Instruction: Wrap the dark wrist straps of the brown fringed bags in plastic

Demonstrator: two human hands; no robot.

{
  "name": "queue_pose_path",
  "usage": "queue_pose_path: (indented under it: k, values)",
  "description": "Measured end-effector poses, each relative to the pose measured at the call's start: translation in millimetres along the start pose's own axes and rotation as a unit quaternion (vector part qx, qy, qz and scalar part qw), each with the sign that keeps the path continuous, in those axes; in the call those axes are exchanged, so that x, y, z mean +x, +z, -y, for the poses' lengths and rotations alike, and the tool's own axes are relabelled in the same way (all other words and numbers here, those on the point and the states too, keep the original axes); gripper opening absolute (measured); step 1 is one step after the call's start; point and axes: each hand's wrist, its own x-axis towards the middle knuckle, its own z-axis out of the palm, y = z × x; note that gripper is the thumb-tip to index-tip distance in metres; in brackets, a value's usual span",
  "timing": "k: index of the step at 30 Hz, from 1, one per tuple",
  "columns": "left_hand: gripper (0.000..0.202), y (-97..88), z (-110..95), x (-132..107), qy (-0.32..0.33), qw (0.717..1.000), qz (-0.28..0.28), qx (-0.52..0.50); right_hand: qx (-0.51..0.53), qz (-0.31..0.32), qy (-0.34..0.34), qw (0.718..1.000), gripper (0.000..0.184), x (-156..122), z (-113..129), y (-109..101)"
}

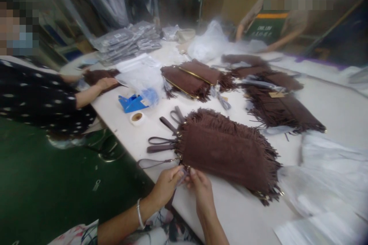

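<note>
A stack of brown fringed clutch bags [221, 147] lies on the table in front of me. Several looped wrist straps [162, 140] stick out from its left side on small gold clasps. At the stack's near left corner, my left hand [166, 184] is closed in a pinch on a wrist strap [171, 200], whose dark end hangs below the fingers. Close beside it, my right hand [202, 188] has thumb and fingers pressed together by the clasp. A bit of clear wrap shows between the hands; my fingers partly hide it.
A blue tape dispenser [132, 102] and a tape roll [137, 118] sit left of the stack. More fringed bags [283, 107] lie beyond, and plastic bags [324, 176] on the right. One co-worker [37, 93] handles a brown bag at left; another person [267, 26] stands across the table.
</note>
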Motion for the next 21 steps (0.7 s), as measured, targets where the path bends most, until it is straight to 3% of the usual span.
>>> queue_pose_path:
  k: [5,14,21]
  values:
    - [0.041,3.7,5,3,-0.038,0.999,-0.007,-0.034,-0.006,-0.01,-0.006,1.0,0.045,-13,0,-4]
    - [0.044,11.2,10,7,-0.074,0.995,-0.027,-0.061,-0.138,-0.028,-0.052,0.989,0.036,-11,12,-2]
    - [0.049,14.1,-2,7,-0.082,0.993,-0.02,-0.083,-0.347,-0.061,-0.185,0.918,0.031,-13,14,-5]
